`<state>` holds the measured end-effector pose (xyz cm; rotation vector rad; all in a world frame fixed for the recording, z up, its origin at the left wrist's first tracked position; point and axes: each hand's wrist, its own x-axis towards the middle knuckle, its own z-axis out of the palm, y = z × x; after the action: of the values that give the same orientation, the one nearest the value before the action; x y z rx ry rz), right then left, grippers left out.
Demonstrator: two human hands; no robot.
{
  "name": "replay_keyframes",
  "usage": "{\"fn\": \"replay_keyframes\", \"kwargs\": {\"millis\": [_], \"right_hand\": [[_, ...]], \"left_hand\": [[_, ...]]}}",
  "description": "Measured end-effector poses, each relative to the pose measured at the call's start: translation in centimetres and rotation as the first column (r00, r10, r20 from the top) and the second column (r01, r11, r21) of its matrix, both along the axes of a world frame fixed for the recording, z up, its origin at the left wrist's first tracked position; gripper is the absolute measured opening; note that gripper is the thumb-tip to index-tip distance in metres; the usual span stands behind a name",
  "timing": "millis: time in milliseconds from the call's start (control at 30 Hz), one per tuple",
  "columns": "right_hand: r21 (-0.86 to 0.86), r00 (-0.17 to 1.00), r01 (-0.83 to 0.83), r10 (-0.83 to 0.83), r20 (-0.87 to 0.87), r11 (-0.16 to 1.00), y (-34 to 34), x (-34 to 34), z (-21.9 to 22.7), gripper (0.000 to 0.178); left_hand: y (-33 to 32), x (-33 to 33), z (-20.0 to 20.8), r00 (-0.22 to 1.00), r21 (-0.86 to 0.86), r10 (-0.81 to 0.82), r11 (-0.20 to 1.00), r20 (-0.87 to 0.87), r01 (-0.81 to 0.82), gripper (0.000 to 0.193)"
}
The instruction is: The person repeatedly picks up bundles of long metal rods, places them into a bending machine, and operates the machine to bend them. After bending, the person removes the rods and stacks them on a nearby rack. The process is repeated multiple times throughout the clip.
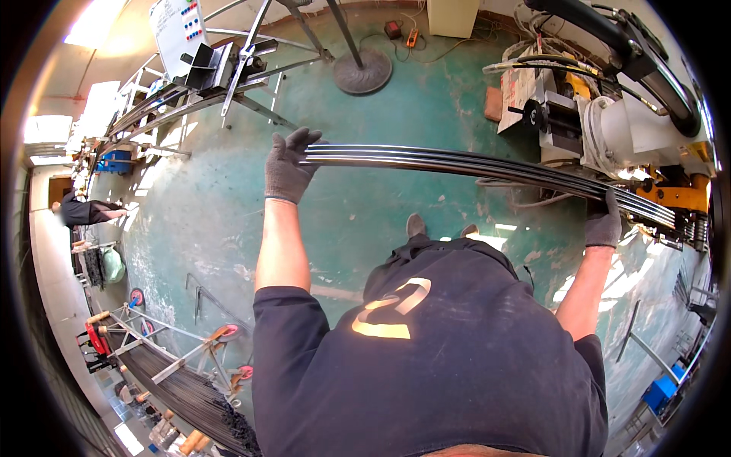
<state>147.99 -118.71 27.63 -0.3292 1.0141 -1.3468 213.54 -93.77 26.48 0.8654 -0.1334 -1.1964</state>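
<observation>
My grey-gloved left grip (290, 167) holds one end of long, shiny metal rods (426, 158); my grey-gloved right grip (604, 224), near the other. Lifted, not yet set down, they stretch above the green floor (381, 209) toward an orange machine part (678, 195).

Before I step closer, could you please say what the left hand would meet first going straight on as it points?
Probably the grey metal stand leg, just beyond the left hand in the picture; depth is unclear, so the hand might pass above.
</observation>
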Motion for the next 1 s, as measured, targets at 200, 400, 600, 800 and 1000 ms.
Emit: {"fn": "replay_keyframes", "kwargs": {"millis": [200,400,600,800,1000], "right_hand": [[0.063,0.989,0.097,-0.089,-0.114,0.993,-1.3,-1.2,-1.0,0.030],[0.046,0.978,0.113,-0.103,-0.183,0.992,-0.4,0.4,1.0,0.032],[0.002,0.977,0.139,-0.137,-0.164,0.990,-1.1,-0.9,0.0,0.030],[0.006,0.962,0.208,-0.204,-0.182,0.978,-1.4,-0.3,0.0,0.030],[-0.016,0.974,0.172,-0.172,-0.145,0.985,-1.1,-0.6,0.2,0.021]], "left_hand": [[-1.0,-1.1,-0.6,1.000,0.108,-0.015,0.994,0.025,0.012,0.070],[-2.0,-5.0,2.0,0.997,0.115,-0.048,0.992,-0.062,0.055,0.074],[-1.8,-3.8,1.8,0.990,0.203,-0.122,0.973,0.072,0.105,0.074],[-2.6,0.9,-2.5,0.990,0.221,0.137,0.967,-0.020,-0.129,0.065],[-4.6,-1.5,0.1,0.998,0.285,-0.057,0.957,-0.008,0.057,0.054]]}}
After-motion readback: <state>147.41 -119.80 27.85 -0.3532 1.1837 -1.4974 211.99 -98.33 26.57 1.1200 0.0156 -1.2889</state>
